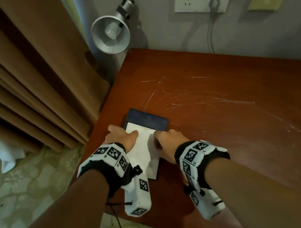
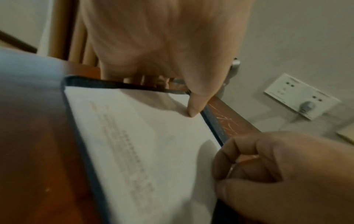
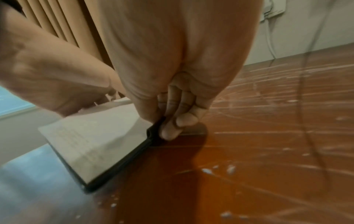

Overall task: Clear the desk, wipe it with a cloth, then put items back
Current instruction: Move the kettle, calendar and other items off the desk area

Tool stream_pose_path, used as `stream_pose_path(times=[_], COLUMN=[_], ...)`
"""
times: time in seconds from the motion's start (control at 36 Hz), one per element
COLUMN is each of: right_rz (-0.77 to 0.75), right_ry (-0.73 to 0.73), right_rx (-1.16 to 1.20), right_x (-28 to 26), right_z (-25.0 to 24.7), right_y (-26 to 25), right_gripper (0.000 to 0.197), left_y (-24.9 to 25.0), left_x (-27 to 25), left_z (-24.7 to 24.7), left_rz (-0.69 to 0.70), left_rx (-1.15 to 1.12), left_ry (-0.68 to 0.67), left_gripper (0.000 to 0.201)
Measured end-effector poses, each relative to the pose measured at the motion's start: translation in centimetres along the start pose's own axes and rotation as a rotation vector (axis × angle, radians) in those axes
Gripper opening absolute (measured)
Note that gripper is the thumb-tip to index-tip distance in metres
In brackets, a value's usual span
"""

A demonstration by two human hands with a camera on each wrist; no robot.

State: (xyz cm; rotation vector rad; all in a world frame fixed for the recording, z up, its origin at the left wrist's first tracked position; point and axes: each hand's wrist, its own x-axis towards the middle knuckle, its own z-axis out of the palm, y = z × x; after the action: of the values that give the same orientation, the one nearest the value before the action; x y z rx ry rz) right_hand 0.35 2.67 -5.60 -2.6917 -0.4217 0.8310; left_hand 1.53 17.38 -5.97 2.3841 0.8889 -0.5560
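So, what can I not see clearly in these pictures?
Print on the paper: blurred in both wrist views, too small in the head view.
Near left corner of the folder: head view, behind the left wrist rig.
Lower end of the cable: head view, behind the desk.

Dim, warm indoor light; a dull sheen lies across the right of the desk [image 1: 241,111]; the head view bows the curtain [image 1: 16,74] at its edge; both wrist views are soft and smeared, the print on the notebook [image 2: 134,136] unreadable; the right hand [image 3: 172,60] looms out of focus, its shadow dark on the wood below; bluish glare washes that view's lower left.
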Motion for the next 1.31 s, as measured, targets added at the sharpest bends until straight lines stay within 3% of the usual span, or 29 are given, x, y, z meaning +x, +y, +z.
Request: stream_pose_path(times=[0.11,0.33,0.67,1.0,1.31], right_rz=[0.022,0.164,0.445,0.655,0.891], right_ry=[0.099,0.289,0.434,0.467,0.535], right_rx=[0.012,0.013,0.012,-0.019,-0.119], right_x=[-1.5,-8.6,-25.0,-38.6,-45.4], right_z=[-1.7,-5.9,-5.1,-2.4,-1.4], right_y=[2.4,11.9,30.8,44.1,49.6], right_gripper=[0.020,0.022,0.016,0.019,0.015], left_y=[3.1,11.6,23.7,28.5,31.4], left_x=[-2.0,-8.9,-25.2,-38.3,-45.2], left_z=[0.6,5.2,19.8,33.3,39.2], left_rz=[0.179,0.568,0.939,1.085,1.223], left_rx=[0.126,0.512,0.781,0.735,0.751], left_ry=[0.032,-0.017,-0.071,-0.187,-0.259], left_gripper=[0.046,0.053,0.054,0.057,0.061])
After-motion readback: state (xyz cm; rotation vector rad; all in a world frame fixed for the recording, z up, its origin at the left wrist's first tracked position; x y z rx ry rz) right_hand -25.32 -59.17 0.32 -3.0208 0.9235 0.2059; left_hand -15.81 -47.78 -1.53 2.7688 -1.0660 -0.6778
